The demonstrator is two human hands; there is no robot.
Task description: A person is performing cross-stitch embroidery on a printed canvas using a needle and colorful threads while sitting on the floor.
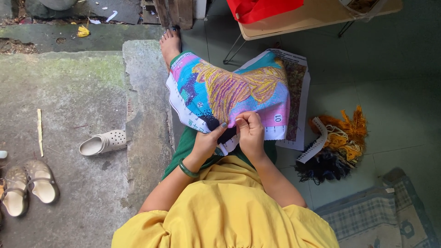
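Cross-stitch canvas pinched by both hands (needle perhaps hidden), thread bundle nearby

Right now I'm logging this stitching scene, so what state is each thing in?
Cross-stitch canvas: draped over the lap, partly stitched.
Left hand: pinching the canvas's near edge.
Right hand: pinching the same edge.
Thread bundle: lying loose on the floor.
Pattern sheet: flat, partly under the canvas.
Single clog: lying on its side.

Soft, even daylight fills the view, brighter on the concrete step at the left; shadows are faint, the focus sharp, no glare.
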